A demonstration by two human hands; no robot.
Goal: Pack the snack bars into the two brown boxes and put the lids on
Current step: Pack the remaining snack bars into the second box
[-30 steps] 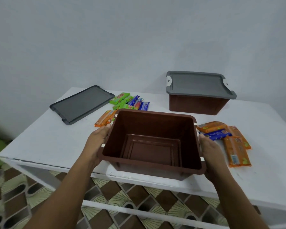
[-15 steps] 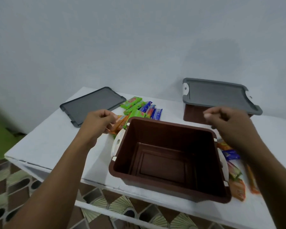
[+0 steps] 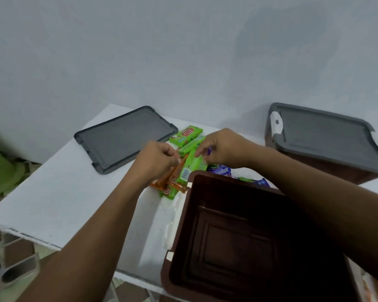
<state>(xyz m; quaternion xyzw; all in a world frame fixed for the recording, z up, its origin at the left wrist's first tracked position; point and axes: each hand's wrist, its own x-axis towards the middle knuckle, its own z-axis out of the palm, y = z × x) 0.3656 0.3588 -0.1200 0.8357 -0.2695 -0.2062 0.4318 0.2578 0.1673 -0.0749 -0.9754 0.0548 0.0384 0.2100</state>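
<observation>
Bg: plain pale grey wall [image 3: 140,51]; white table [image 3: 52,203] against it; brown patterned floor tiles [image 3: 15,249] below table's L edge.

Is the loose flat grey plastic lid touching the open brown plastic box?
Apart. Head view shows bare white table between the grey lid and the open brown box.

White table [image 3: 52,203] against 1 grey wall [image 3: 140,51] (patterned floor [image 3: 18,251] below)

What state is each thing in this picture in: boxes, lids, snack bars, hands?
Near brown plastic box: open, empty.
Far brown plastic box: closed by its grey lid.
Loose grey plastic lid: flat on white table.
Left hand: pinches orange wrapped snack bar.
Right hand: pinches green wrapped snack bar.
Other snack bars: loose on table.
</observation>
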